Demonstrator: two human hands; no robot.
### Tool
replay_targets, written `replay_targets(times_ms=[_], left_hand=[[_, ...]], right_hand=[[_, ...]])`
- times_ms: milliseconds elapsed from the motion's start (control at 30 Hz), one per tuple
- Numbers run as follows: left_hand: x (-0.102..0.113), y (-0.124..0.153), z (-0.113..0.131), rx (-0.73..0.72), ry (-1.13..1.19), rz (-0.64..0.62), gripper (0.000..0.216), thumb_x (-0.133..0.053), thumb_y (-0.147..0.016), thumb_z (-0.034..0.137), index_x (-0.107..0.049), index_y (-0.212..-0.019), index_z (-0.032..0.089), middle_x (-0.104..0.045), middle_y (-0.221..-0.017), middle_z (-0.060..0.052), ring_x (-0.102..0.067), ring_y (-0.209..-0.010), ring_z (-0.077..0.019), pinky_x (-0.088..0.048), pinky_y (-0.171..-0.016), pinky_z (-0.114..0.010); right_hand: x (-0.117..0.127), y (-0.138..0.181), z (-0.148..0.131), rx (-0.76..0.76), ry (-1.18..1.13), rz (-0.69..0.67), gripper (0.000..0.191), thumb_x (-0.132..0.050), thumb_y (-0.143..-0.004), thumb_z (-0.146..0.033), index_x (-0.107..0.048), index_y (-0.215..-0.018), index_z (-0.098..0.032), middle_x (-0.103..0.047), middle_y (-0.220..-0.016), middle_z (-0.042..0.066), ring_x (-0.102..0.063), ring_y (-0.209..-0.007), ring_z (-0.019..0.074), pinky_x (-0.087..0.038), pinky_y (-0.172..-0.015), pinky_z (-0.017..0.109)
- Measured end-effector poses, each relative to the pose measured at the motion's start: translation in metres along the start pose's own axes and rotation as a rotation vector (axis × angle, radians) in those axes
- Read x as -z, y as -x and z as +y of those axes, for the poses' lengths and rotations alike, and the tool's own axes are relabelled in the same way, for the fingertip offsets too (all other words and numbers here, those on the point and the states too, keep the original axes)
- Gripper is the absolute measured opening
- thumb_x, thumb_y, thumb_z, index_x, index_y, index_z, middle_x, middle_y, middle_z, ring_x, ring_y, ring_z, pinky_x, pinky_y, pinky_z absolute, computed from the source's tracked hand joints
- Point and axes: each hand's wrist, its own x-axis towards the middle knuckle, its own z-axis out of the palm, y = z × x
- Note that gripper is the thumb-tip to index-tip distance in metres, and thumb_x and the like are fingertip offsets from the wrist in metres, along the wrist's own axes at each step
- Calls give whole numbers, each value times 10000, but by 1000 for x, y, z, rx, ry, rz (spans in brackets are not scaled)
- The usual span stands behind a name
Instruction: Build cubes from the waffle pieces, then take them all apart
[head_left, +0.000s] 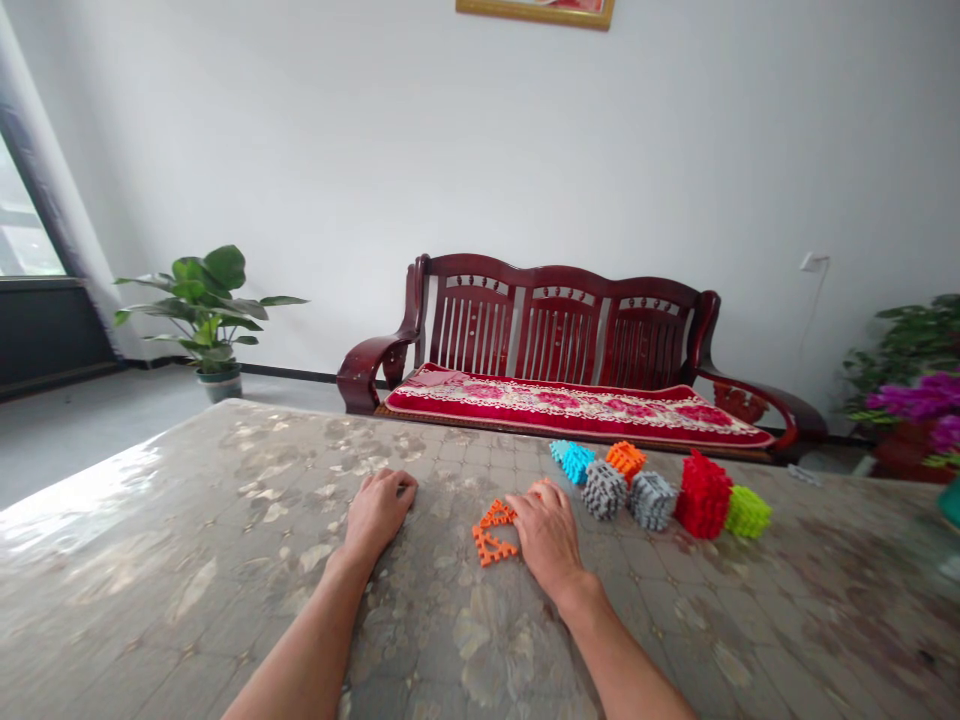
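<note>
My left hand (379, 510) rests on the patterned table (225, 560), fingers curled under loosely, nothing visible in it. My right hand (546, 530) lies palm down on the table, its fingers covering part of some flat orange interlocking pieces (491, 532); two triangular ones show just left of it. Beyond my right hand stands a row of built blocks: a blue one (574, 461), an orange one (625, 459), two grey ones (604, 489) (652, 499), a red one (703, 495) and a green one (747, 512).
Past the table's far edge stands a dark wooden bench (555, 330) with a red floral cushion. A potted plant (206, 310) sits on the floor at left. Purple flowers (919, 400) are at right.
</note>
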Motion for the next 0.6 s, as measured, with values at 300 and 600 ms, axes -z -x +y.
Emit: replay_targets(times_ms=[300, 600], left_hand=[[0, 0, -1, 8, 14, 3, 255, -470, -848, 342, -715, -852, 272, -694, -984, -36, -601, -993, -198, -428, -954, -292], [0, -1, -1, 12, 27, -12, 258, -467, -849, 334, -715, -873, 269, -691, -1013, -40, -596, -1007, -202, -421, -978, -306]], right_hand=[[-7, 5, 2, -41, -31, 185, 251, -601, -881, -121, -680, -1075, -258, -715, -873, 33, -558, -928, 232, -380, -853, 352], [5, 11, 36, -249, 7, 295, 300, -577, -878, -154, -669, -1157, -215, -731, -937, 47, -539, -906, 233, -354, -839, 337]])
